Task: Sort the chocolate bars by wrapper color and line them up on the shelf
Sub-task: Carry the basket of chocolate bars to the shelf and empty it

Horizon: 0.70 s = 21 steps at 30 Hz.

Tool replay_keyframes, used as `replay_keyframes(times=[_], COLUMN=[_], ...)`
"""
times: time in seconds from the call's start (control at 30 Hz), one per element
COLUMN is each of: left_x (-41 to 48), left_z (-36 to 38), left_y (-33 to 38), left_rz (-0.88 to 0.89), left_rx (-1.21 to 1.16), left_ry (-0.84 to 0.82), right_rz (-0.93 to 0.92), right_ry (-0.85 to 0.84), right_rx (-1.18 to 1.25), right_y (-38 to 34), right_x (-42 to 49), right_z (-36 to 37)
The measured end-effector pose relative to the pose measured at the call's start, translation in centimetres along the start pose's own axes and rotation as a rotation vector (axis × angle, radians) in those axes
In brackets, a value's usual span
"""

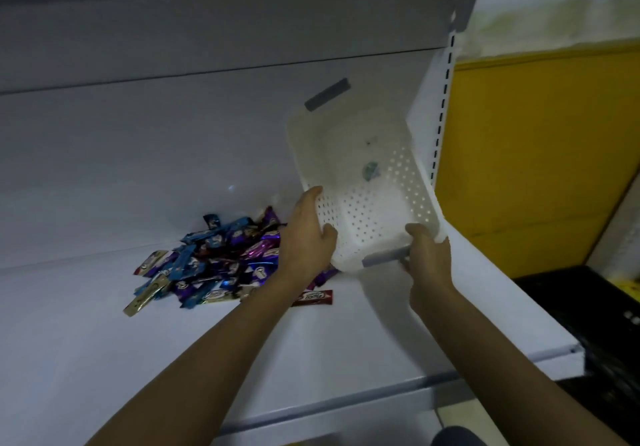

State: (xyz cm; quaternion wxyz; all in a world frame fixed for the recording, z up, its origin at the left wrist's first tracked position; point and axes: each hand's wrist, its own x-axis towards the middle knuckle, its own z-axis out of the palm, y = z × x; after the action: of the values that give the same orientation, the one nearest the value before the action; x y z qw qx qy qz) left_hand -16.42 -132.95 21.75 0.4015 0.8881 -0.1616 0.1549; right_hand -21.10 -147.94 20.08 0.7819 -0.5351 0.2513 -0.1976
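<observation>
A heap of chocolate bars (211,258) in blue, purple, gold and white wrappers lies on the white shelf (104,359). One red-brown bar (313,297) lies apart at the heap's right edge. A white perforated plastic basket (363,182) with grey handles is tilted up above the shelf, its open side facing me. My left hand (308,234) grips the basket's left rim. My right hand (427,258) holds its near end by the grey handle. A small scrap of wrapper clings to the basket's inside bottom.
The shelf's slotted white upright (443,99) stands just right of the basket, with a yellow panel (536,155) beyond it. A black crate (595,324) sits low at the right. Another shelf's underside hangs overhead.
</observation>
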Motion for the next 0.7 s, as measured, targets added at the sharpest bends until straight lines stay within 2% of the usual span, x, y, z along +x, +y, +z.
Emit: replay_keyframes(times=[0.1,0.2,0.4,0.6,0.7], left_x=[0.8,1.2,2.4,2.1,1.5], left_z=[1.8,3.2,4.4,5.4,6.5], left_y=[1.9,3.6,5.5,5.7,5.7], left_rz=[0.007,-0.016,-0.064,-0.193,-0.331], left_rx=[-0.014,-0.004,-0.018,-0.136,-0.288], left_ry=[-0.085,-0.162,-0.210,-0.161,-0.136], right_rz=[-0.176,-0.190,-0.200,-0.276,-0.375], right_ry=[0.097,0.122,0.072,0.045,0.089], right_rx=[-0.021,0.007,-0.027,-0.037,-0.040], right_y=[-0.8,-1.2,-0.5,-0.1,0.3], right_x=[0.4,0.7,1.9,0.9,0.6], right_z=[-2.4,-4.6,-6.3,-6.0,-6.7])
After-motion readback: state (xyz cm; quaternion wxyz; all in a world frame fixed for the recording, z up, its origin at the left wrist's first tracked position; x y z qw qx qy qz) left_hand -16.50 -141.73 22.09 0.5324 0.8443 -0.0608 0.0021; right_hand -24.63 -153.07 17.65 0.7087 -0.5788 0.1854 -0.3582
